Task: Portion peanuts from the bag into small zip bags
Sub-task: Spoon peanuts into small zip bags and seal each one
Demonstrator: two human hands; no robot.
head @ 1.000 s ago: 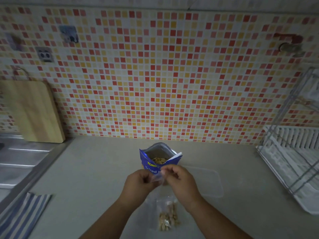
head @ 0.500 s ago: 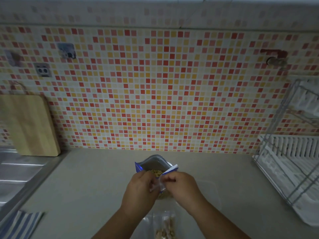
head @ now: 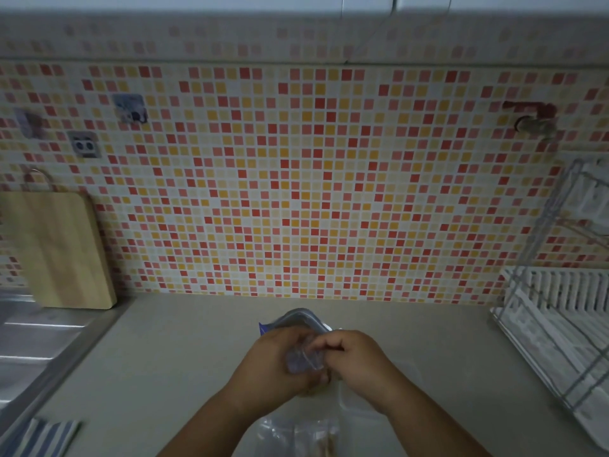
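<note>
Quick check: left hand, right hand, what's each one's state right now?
Left hand: closed, holding the small zip bag.
Right hand: closed, pinching the same bag at its top edge.

A small zip bag [head: 301, 359] is held in both hands over a kitchen counter [head: 184, 351].

The clear zip bag is pinched between the fingers of the left hand [head: 273, 361] and the right hand [head: 357, 361], just in front of the blue peanut bag [head: 303, 319], whose open mouth is partly hidden behind them. More clear bags [head: 296, 437], blurred, are laid on the counter between the forearms. A wooden cutting board [head: 56, 249] is leaned against the mosaic-tiled wall [head: 296, 192] beside a steel sink [head: 29, 341]; a striped cloth [head: 39, 437] is seen lower left, a white dish rack [head: 553, 318] at the right.
</note>
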